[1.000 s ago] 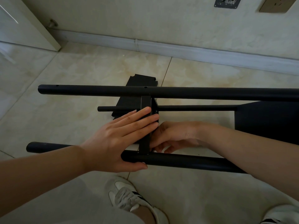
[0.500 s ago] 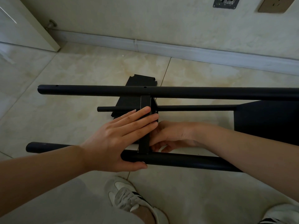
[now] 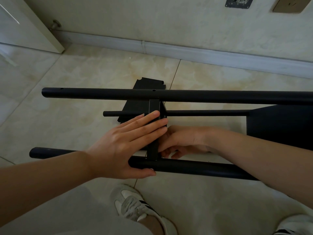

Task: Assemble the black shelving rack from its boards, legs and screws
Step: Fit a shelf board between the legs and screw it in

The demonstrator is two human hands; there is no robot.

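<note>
Left hand: flat, straight fingers pressing shelf board, thumb under near leg.
Right hand: fingertips hidden behind board; grip unclear.
Handling: rigid, probably light; hold by legs.

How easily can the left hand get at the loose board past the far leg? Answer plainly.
Probably, though not freely. The left hand lies flat against the edge-on board. The loose board lies on the floor beyond, but the far leg crosses above it, so the fingers must pass round that.
</note>
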